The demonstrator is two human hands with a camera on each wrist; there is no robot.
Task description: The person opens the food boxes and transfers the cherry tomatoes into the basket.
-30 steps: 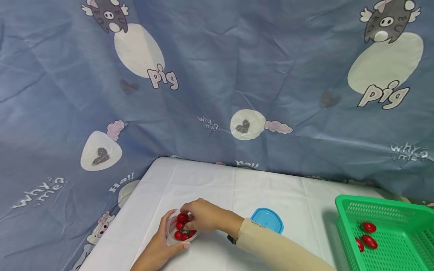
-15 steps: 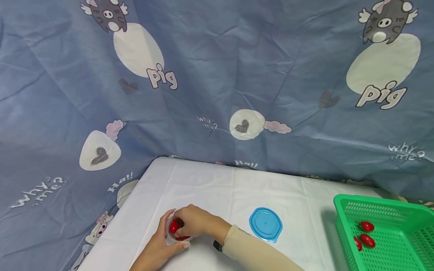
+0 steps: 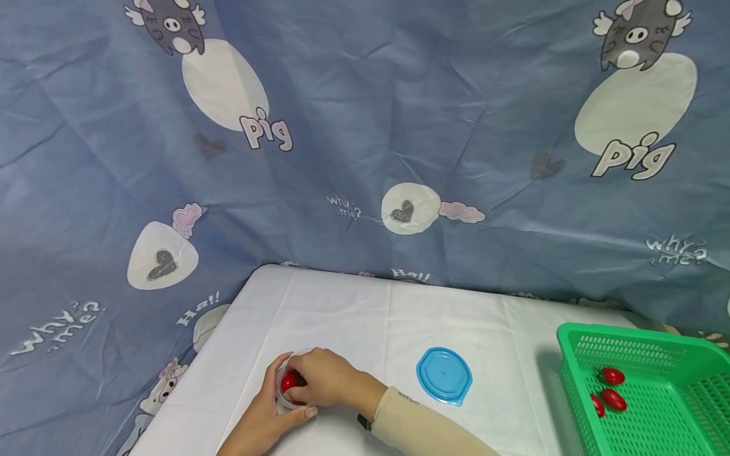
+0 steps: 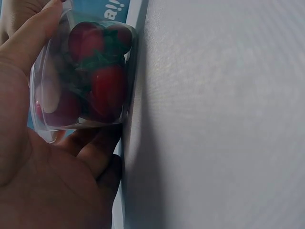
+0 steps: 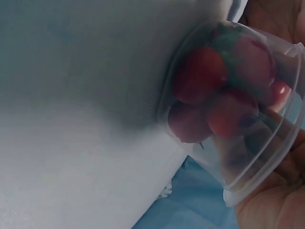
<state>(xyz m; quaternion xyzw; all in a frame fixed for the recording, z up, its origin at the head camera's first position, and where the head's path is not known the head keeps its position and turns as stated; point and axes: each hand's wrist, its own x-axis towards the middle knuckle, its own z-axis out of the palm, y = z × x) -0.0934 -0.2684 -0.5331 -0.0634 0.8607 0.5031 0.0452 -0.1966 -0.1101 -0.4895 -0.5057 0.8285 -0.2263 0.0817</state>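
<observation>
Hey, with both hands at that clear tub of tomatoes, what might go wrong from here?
The right hand has its fingers in the clear tub, so a tomato might get squashed. If the left hand loosens its grip, the tub could tip. The beige sleeve lies near the blue lid and might knock it.

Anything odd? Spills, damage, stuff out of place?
Nothing stands out. Red tomatoes sit in the clear cup and green basket; the blue lid lies flat on the table. No spill or damage visible.
</observation>
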